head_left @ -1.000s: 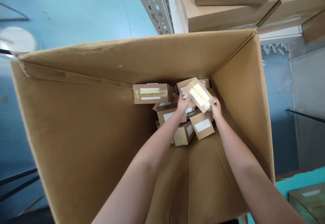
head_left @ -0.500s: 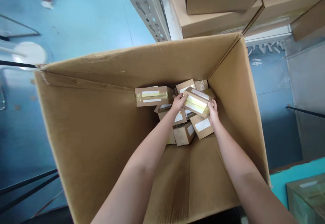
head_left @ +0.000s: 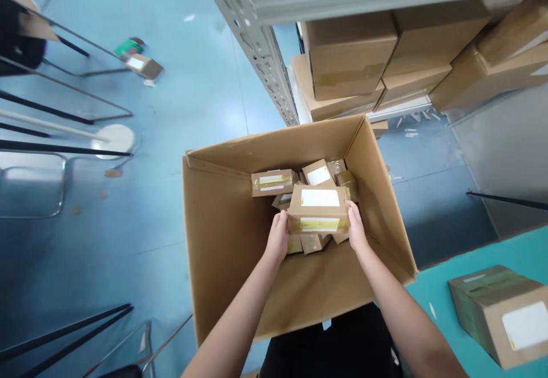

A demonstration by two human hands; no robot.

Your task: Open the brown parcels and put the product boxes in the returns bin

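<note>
Between my two hands is a small taped cardboard box [head_left: 319,210] with a white label on top and a yellowish taped label on its side. My left hand [head_left: 279,234] grips its left end, and my right hand [head_left: 355,225] grips the right end. It is held level above several similar small boxes, which it partly hides. These lie jumbled inside a large open carton [head_left: 222,264]. One taped small box [head_left: 274,183] lies to the left of the held one, and a labelled box [head_left: 318,173] sits tilted just behind it.
Beyond the carton stands a metal shelf [head_left: 252,35] stacked with cardboard boxes [head_left: 351,58]. On the right, a taped box [head_left: 500,309] rests on a turquoise surface [head_left: 436,286]. Chair legs [head_left: 64,189] and a small box [head_left: 145,65] are on the blue floor at left.
The box in my hands has risen from the pile toward me and turned level, its white-labelled face now up. My view has drawn back, showing more shelf and floor.
</note>
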